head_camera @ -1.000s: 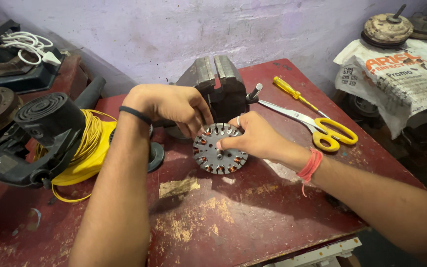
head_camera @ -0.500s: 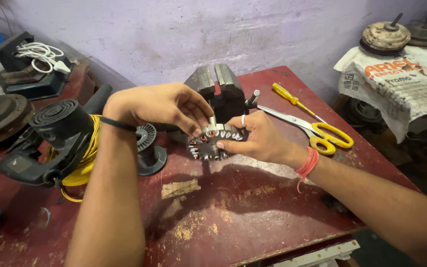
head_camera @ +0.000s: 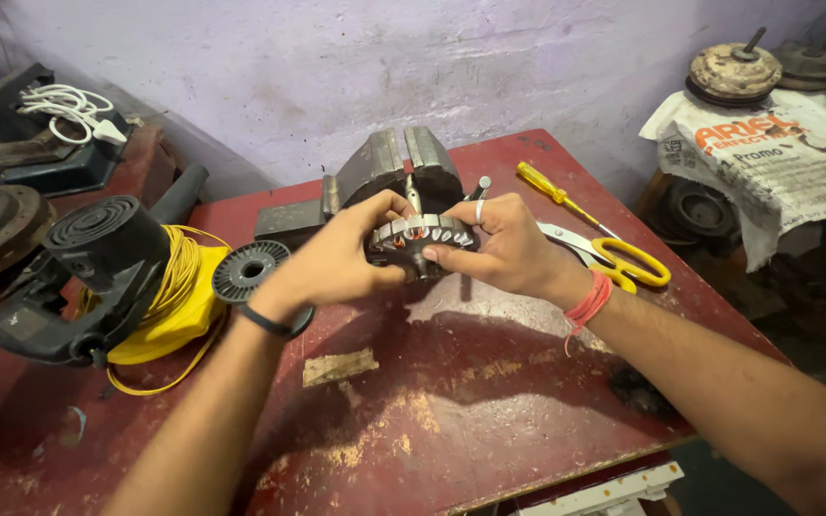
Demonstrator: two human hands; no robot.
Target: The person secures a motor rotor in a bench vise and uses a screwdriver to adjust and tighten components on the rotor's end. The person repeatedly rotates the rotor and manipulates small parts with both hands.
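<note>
While both hands hold it up just in front of the vise (head_camera: 403, 172), the round metal motor part (head_camera: 420, 236) sits pinched between the left hand (head_camera: 341, 260) and right hand (head_camera: 499, 250). It could slip from the fingertips and drop onto the red table (head_camera: 489, 382).

Two hands, the left (head_camera: 341, 263) and the right (head_camera: 499, 250), share one slotted metal stator core (head_camera: 420, 234). The red bench (head_camera: 489, 401) carries one grey vise (head_camera: 399, 167), one pair of yellow-handled scissors (head_camera: 614, 258), one yellow-handled screwdriver (head_camera: 552, 191), one black power tool (head_camera: 88, 277), one coil of yellow cable (head_camera: 169, 306) and one black ribbed disc (head_camera: 249, 269). One white cord (head_camera: 69, 103) lies on a dark box at the left.
</note>
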